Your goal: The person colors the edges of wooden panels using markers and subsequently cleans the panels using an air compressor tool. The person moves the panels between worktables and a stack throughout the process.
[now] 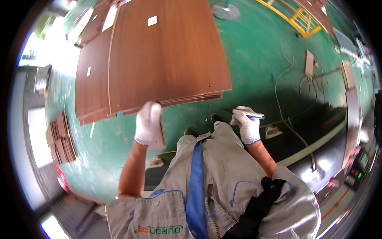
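My left hand (148, 123), in a white knitted glove, is slightly blurred at the near edge of a stack of large brown wood-grain panels (167, 51). Its fingers are bent and pressed together; what they hold, if anything, is hidden. Just beside and below that hand shows a small brown and pale board piece (159, 139); whether the hand grips it is unclear. My right hand (247, 124), gloved too, is closed round a slim white-and-blue tool (254, 115) with a dark narrow tip pointing left. That hand is off the stack, over the floor to its right.
Smaller brown boards (61, 139) are piled at the left. A round grey base (226, 11) and a yellow metal frame (303, 22) stand farther off. A pale hose (277, 89) curls over the green floor at right, near a dark bench (314, 163).
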`<state>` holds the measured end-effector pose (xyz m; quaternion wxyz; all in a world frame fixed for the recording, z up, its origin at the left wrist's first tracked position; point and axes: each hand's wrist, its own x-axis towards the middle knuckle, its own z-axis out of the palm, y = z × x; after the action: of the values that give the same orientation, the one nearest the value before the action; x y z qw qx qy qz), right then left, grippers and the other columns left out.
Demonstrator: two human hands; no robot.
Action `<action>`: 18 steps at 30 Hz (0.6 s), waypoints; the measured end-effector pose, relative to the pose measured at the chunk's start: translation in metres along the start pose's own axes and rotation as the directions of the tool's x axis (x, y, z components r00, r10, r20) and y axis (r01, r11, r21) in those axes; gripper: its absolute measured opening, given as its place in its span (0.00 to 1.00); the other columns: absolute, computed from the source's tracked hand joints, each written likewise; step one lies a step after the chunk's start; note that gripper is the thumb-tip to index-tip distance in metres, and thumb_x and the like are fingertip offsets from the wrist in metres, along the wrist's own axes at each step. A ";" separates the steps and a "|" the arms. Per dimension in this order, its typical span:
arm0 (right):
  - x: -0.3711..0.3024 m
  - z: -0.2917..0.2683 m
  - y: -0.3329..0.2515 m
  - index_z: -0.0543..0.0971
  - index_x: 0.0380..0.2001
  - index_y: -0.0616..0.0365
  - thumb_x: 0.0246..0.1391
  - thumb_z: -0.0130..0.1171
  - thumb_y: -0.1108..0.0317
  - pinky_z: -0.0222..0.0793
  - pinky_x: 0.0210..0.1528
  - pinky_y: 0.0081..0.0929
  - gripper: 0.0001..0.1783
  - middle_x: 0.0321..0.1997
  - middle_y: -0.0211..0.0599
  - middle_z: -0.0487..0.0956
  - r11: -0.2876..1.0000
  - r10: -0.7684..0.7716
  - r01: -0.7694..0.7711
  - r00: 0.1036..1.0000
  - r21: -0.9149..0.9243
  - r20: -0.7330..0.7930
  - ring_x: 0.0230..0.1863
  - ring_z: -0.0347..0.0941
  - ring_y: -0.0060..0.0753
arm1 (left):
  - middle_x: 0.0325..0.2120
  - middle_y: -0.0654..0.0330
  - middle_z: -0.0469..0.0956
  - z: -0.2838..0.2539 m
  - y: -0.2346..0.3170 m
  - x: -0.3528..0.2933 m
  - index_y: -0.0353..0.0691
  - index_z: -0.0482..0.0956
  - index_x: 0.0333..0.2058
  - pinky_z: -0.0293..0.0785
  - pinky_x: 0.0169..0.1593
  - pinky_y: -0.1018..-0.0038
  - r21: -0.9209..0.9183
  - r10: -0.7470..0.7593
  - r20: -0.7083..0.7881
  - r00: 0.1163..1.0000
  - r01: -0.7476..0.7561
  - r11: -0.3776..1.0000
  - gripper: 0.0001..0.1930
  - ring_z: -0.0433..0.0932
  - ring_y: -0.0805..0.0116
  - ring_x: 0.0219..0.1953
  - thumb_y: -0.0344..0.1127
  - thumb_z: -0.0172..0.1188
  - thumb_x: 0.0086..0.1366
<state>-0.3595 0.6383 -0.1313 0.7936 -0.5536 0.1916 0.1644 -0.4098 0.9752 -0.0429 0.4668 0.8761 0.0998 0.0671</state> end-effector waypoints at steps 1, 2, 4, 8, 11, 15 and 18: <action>-0.001 0.001 0.014 0.77 0.43 0.64 0.54 0.67 0.72 0.76 0.31 0.26 0.14 0.31 0.36 0.82 0.999 0.003 -0.002 0.999 0.042 -0.035 0.26 0.78 0.25 | 0.18 0.65 0.69 -0.006 -0.005 0.023 0.38 0.70 0.27 0.66 0.27 0.75 0.003 -0.053 0.013 0.998 0.053 0.999 0.21 0.66 0.76 0.21 0.46 0.47 0.77; -0.006 0.009 0.020 0.78 0.42 0.62 0.54 0.68 0.72 0.76 0.31 0.26 0.13 0.31 0.36 0.82 0.994 0.012 -0.003 0.997 0.109 -0.077 0.27 0.78 0.26 | 0.18 0.65 0.69 -0.009 -0.015 0.047 0.38 0.70 0.27 0.66 0.27 0.76 -0.006 -0.050 0.029 0.998 0.050 0.999 0.21 0.66 0.77 0.21 0.46 0.47 0.77; 0.003 0.008 0.056 0.78 0.42 0.62 0.55 0.67 0.73 0.77 0.32 0.26 0.12 0.31 0.37 0.82 0.977 0.025 0.022 0.976 0.212 -0.215 0.27 0.79 0.28 | 0.20 0.66 0.70 -0.009 -0.037 0.089 0.38 0.71 0.27 0.66 0.27 0.77 -0.078 -0.093 0.036 0.995 0.095 0.992 0.20 0.66 0.78 0.21 0.46 0.49 0.76; 0.024 0.015 0.121 0.78 0.45 0.65 0.56 0.67 0.71 0.77 0.35 0.26 0.15 0.33 0.38 0.83 0.925 -0.158 0.274 0.908 0.265 -0.388 0.31 0.80 0.28 | 0.23 0.61 0.76 0.012 -0.121 0.148 0.41 0.78 0.36 0.74 0.28 0.71 0.449 0.356 -0.013 0.935 -0.312 0.837 0.11 0.76 0.67 0.23 0.42 0.55 0.73; 0.041 0.024 0.140 0.79 0.46 0.66 0.57 0.65 0.70 0.75 0.36 0.23 0.15 0.32 0.34 0.82 0.887 -0.222 0.379 0.851 0.264 -0.477 0.31 0.77 0.25 | 0.34 0.58 0.79 0.026 -0.096 0.163 0.48 0.78 0.40 0.78 0.31 0.65 0.834 0.484 0.271 0.832 -0.453 0.313 0.06 0.81 0.58 0.31 0.38 0.55 0.69; 0.056 0.052 0.137 0.70 0.23 0.58 0.59 0.59 0.69 0.59 0.29 0.20 0.12 0.24 0.27 0.70 0.807 -0.322 0.489 0.834 0.331 -0.448 0.24 0.62 0.19 | 0.30 0.58 0.80 0.016 -0.142 0.177 0.42 0.79 0.39 0.76 0.35 0.66 0.483 0.341 0.061 0.938 -0.326 0.813 0.11 0.80 0.61 0.30 0.42 0.51 0.73; 0.065 0.067 0.159 0.76 0.47 0.66 0.57 0.65 0.70 0.80 0.46 0.33 0.17 0.40 0.38 0.80 0.778 -0.192 0.463 0.819 0.425 -0.541 0.39 0.82 0.34 | 0.25 0.59 0.79 0.012 -0.145 0.179 0.37 0.79 0.36 0.74 0.34 0.69 0.205 0.240 -0.007 0.971 -0.234 0.950 0.18 0.77 0.67 0.28 0.46 0.49 0.75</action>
<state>-0.3696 0.7579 -0.2717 0.8620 -0.3560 0.3129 -0.1801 -0.2499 1.0868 -0.1658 0.3622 0.9235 0.0077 0.1261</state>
